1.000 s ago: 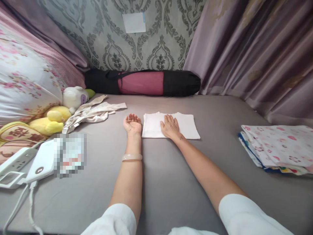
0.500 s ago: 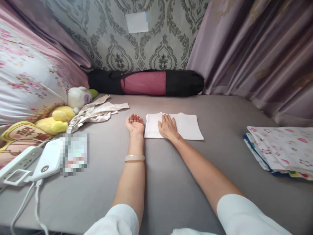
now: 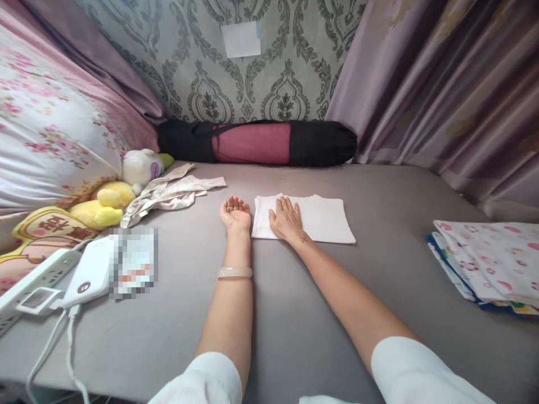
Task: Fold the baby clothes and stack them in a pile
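A folded white cloth [image 3: 324, 220] lies flat on the grey sheet, wider than it is deep. My right hand [image 3: 287, 219] rests palm down on its left half, fingers stretched out. Just left of the cloth, my left hand [image 3: 236, 214] lies palm up with fingers slightly curled and apart, holding nothing. A pale bangle [image 3: 234, 272] circles my left wrist. Part of the cloth is covered by my right hand.
At right is a stack of folded printed cloths [image 3: 492, 264]. A crumpled cream garment [image 3: 181, 191], plush toys [image 3: 110, 203], a white power bank [image 3: 90, 272] and a power strip [image 3: 46, 275] sit at left. A black and pink bag [image 3: 252, 143] lies along the wall.
My right hand has slid slightly left across the white cloth. The whole view has shifted a little, and my left hand stays beside the cloth.
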The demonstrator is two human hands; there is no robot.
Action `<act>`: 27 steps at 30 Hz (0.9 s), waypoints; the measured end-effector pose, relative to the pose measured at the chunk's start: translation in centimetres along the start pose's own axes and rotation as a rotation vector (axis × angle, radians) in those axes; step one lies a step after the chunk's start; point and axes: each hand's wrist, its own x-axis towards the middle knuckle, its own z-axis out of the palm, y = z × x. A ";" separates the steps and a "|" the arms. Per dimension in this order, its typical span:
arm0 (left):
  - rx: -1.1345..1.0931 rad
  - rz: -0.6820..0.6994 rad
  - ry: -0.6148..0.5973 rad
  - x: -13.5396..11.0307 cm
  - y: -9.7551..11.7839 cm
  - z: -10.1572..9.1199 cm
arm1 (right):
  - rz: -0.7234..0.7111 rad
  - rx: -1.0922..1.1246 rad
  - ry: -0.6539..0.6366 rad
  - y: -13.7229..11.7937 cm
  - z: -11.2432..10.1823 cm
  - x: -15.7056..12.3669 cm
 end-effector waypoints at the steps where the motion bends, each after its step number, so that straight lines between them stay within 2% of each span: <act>1: -0.004 -0.001 0.002 0.0 0.0 0.0 | 0.001 -0.001 -0.002 0.0 0.0 0.0; 8: -0.128 -0.043 0.040 -0.5 0.1 0.4 | 0.011 0.011 -0.031 -1.3 -0.7 0.1; 13: -0.068 -0.032 0.030 -0.4 0.4 0.4 | -0.023 0.034 -0.008 -2.6 0.0 0.1; 17: -0.178 -0.060 0.059 -0.5 0.4 0.4 | -0.036 0.028 0.033 -2.5 0.5 0.0; 22: -0.256 -0.082 0.072 -0.9 0.5 0.7 | -0.031 0.031 0.020 -3.0 0.4 0.2; 27: -0.304 -0.064 0.028 -0.7 1.1 0.5 | -0.129 0.087 0.023 -5.0 0.4 0.4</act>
